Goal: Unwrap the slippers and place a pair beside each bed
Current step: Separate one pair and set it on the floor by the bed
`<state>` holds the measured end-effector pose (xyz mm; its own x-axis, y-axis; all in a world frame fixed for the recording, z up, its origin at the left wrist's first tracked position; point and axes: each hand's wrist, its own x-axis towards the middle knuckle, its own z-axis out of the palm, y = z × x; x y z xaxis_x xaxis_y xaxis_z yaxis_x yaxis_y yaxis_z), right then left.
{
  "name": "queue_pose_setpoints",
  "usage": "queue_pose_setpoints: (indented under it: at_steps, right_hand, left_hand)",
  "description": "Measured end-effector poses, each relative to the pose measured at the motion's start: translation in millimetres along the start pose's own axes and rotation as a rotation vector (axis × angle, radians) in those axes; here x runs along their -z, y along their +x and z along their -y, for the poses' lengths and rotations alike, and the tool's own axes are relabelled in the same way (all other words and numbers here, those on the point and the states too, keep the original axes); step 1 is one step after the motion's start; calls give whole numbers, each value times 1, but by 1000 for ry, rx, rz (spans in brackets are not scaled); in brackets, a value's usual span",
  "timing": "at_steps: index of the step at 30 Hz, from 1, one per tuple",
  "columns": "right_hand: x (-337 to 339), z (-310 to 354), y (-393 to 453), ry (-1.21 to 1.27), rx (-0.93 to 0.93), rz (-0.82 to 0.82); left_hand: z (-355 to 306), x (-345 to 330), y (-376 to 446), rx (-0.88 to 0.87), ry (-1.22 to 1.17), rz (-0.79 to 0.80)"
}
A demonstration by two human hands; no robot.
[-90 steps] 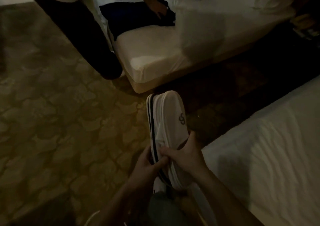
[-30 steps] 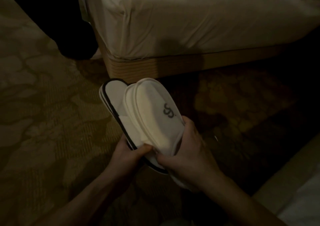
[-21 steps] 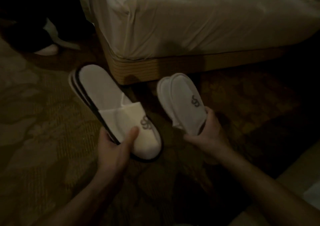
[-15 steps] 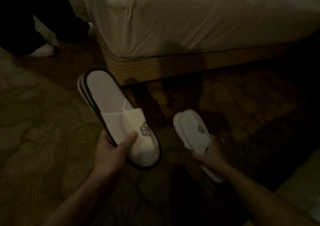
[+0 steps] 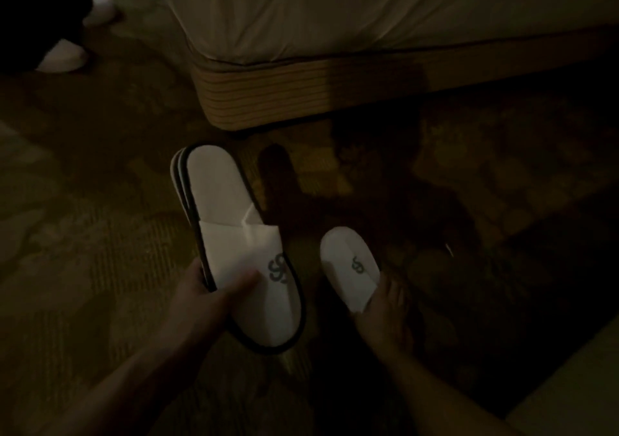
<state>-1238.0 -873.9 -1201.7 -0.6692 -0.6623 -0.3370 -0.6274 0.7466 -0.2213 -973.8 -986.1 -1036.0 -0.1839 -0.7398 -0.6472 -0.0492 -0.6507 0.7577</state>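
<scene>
Now each hand w/ white slipper [image 5: 234, 254], grey swirl logo, unreadable

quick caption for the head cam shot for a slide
Left hand holds a white slipper as right hand lowers another slipper to the carpet near the bed corner.

patterned carpet [image 5: 83, 234], bystander's white shoes [image 5: 63, 55]

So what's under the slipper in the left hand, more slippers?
Beneath the top slipper in the left hand, white and dark stacked edges show along its left side, likely more soles. How many, and their uppers, is covered.
</scene>
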Motion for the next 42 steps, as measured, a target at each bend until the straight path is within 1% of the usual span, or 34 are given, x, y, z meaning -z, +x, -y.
queue_pose_setpoints:
  at_steps: [4, 6, 8, 11, 13, 14, 15, 18, 20, 26, 30, 32, 36, 42]
  right_hand:
    - [-22, 30, -22, 27, 151, 45]
    - [-31, 43, -27, 65, 197, 142]
    - [-35, 50, -31, 73, 192, 219]
    - [-32, 57, -39, 88, 174, 207]
    - [-41, 63, -40, 5, 193, 103]
    - [-44, 63, -39, 13, 161, 89]
    - [-46, 64, -40, 14, 144, 94]
    - [-44, 57, -39, -115, 150, 180]
    - [-41, 49, -37, -101, 127, 187]
    - [-33, 32, -30, -148, 81, 159]
    - [-26, 29, -25, -97, 6, 143]
    - [-26, 28, -24, -117, -13, 143]
    - [-30, 23, -24, -125, -22, 146]
    - [-27, 20, -28, -85, 41, 196]
  left_hand:
    - [2, -5, 4, 14, 7, -17]
    - [5, -7, 6, 16, 33, -23]
    - [9, -7, 8, 26, 53, -18]
    - [10, -6, 10, 35, 53, -16]
    - [11, -4, 11, 46, 55, -14]
    - [11, -4, 11, 48, 57, -18]
    - [11, -3, 11, 44, 56, -21]
    - [8, -6, 10, 21, 48, -3]
    - [6, -9, 9, 12, 49, 5]
    - [4, -13, 6, -1, 40, 29]
    - [2, -14, 3, -7, 40, 43]
    - [3, -14, 4, -9, 39, 36]
    - [7, -17, 8, -11, 34, 26]
    - [7, -30, 10, -31, 2, 64]
